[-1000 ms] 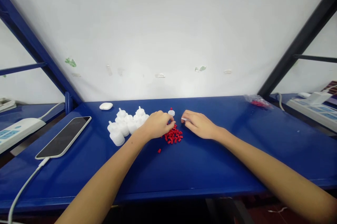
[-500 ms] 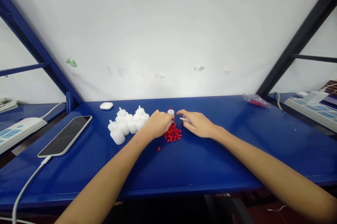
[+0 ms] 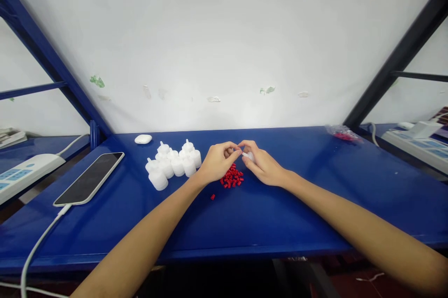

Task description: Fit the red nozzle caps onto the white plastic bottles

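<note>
My right hand (image 3: 263, 165) is closed around a small white squeeze bottle (image 3: 249, 155), its nozzle tilted toward the left. Against that nozzle tip, the thumb and finger of my left hand (image 3: 219, 161) come together in a pinch; whatever they hold is hidden. Just below both hands lies a pile of small red caps (image 3: 231, 177) on the blue table (image 3: 266, 223). One loose red cap (image 3: 213, 197) lies apart, nearer the front edge. Left of my left hand stands a cluster of several white bottles (image 3: 178, 165) with bare nozzles.
A phone (image 3: 90, 179) with a white charging cable (image 3: 38, 246) lies at the left. A small white case (image 3: 143, 139) is near the wall. At the back right sits a clear bag with red pieces (image 3: 345, 134). Power strips (image 3: 31, 169) flank the table.
My left hand has lifted from beside the cap pile to the nozzle of the bottle in my right hand. The upright bottle with a red cap is now out of sight.
</note>
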`<state>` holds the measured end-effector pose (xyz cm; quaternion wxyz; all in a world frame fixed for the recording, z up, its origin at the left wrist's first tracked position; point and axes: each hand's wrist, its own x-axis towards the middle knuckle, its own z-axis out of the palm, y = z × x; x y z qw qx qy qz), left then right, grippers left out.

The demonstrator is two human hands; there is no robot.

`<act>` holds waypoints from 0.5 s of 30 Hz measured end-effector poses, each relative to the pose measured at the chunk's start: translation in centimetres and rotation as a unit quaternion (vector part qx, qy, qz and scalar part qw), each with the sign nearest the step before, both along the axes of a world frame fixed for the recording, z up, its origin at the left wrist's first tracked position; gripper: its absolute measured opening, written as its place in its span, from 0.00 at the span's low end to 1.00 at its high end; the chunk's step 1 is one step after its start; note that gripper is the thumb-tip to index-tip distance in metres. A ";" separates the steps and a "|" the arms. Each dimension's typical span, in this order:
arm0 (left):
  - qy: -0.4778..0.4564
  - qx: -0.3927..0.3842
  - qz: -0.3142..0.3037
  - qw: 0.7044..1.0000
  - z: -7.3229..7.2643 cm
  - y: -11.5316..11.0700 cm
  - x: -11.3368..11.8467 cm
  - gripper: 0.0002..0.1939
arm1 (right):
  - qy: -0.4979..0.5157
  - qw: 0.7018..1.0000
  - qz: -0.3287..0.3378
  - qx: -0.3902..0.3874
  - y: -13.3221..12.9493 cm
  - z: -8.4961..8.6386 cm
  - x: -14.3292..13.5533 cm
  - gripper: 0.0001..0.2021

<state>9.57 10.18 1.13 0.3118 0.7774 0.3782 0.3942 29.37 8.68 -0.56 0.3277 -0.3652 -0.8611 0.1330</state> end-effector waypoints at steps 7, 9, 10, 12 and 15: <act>-0.019 0.054 0.070 0.996 -0.2 0.3 -0.1 0.16 | 0.037 0.999 -0.012 0.038 0.4 -0.3 0.0 0.12; -0.022 0.055 0.071 0.996 -0.1 0.0 -0.3 0.16 | 0.046 0.999 -0.028 0.004 0.5 -0.5 -0.1 0.11; -0.014 0.065 0.062 0.996 -0.1 -0.1 -0.4 0.14 | 0.056 0.998 -0.031 -0.018 0.5 -0.6 -0.1 0.11; 0.031 0.109 0.023 0.993 -0.1 -0.5 -0.5 0.09 | 0.084 0.995 -0.026 -0.057 0.5 -0.6 -0.3 0.12; 0.109 0.186 -0.044 0.975 0.0 -0.8 -0.7 0.12 | 0.122 0.987 -0.007 -0.108 0.3 -0.5 -0.6 0.13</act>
